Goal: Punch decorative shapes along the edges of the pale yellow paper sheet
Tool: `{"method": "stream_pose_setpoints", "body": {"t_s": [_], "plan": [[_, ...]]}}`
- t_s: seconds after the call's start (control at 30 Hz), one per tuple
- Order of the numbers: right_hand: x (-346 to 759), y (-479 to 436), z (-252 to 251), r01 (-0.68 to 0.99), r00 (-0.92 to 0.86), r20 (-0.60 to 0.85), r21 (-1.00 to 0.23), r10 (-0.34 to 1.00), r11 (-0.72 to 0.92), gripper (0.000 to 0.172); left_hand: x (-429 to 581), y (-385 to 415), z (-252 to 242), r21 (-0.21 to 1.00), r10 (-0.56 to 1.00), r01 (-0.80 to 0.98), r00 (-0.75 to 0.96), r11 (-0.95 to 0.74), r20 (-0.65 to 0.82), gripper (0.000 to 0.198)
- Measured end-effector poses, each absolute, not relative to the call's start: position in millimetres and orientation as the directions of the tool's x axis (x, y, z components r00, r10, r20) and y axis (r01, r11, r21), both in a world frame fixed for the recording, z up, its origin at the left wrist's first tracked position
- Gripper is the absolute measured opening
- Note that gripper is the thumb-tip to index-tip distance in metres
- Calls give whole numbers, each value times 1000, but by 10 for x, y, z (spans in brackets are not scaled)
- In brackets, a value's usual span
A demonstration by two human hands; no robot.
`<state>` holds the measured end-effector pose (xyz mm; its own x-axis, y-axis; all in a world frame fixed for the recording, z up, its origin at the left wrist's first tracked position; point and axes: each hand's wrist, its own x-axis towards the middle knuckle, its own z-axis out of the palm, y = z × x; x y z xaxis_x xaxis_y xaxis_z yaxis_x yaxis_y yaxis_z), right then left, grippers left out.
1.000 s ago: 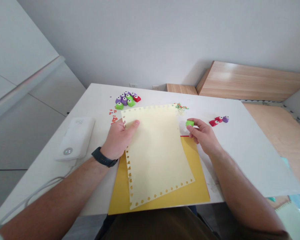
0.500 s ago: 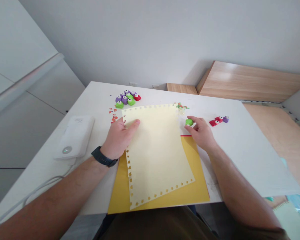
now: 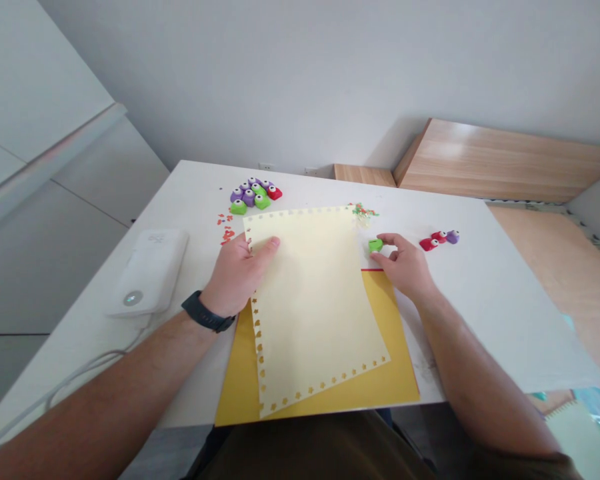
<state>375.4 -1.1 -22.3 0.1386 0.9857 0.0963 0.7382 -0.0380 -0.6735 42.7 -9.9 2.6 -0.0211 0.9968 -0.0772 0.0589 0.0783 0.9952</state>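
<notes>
The left hand had most of its fingers hidden beneath the pale sheet, which also covered much of the yellow board at the desk's near edge. The right hand hid part of the green block. Toward the far edge, the confetti was too small to make out.

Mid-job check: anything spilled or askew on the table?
Yes: loose, mostly red bits lie scattered on the table just beyond the left hand, and mixed-colour bits near the far right corner of the cream sheet, like uncollected scraps. The sheet sits askew over the yellow board. Its patterned edge looks deliberate, not torn.
</notes>
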Motion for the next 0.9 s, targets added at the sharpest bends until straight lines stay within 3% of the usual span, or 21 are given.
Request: {"method": "stream_pose_setpoints", "body": {"t_s": [0.17, 0.33, 0.47, 0.67, 0.9], "plan": [[3762, -14, -222, 685, 230, 142, -726, 963, -57, 50, 430, -110, 51, 988, 992, 86, -15, 126, -125, 39], [3790, 1, -287, 447, 240, 69, -893, 968, -47, 55, 423, -108, 46, 992, 996, 89, -4, 93, -93, 36], [3787, 5, -292, 388, 260, 64, -921, 964, -43, 56, 419, -103, 20, 993, 996, 82, -14, 87, -86, 37], [3711, -30, -180, 163, 230, -55, -982, 972, -94, 53, 401, -97, -43, 997, 999, 53, -3, 52, -52, 36], [3703, -44, -164, 56, 215, -56, -996, 975, -70, 47, 407, -98, -39, 998, 1000, 55, -11, 8, -8, 38]]}}
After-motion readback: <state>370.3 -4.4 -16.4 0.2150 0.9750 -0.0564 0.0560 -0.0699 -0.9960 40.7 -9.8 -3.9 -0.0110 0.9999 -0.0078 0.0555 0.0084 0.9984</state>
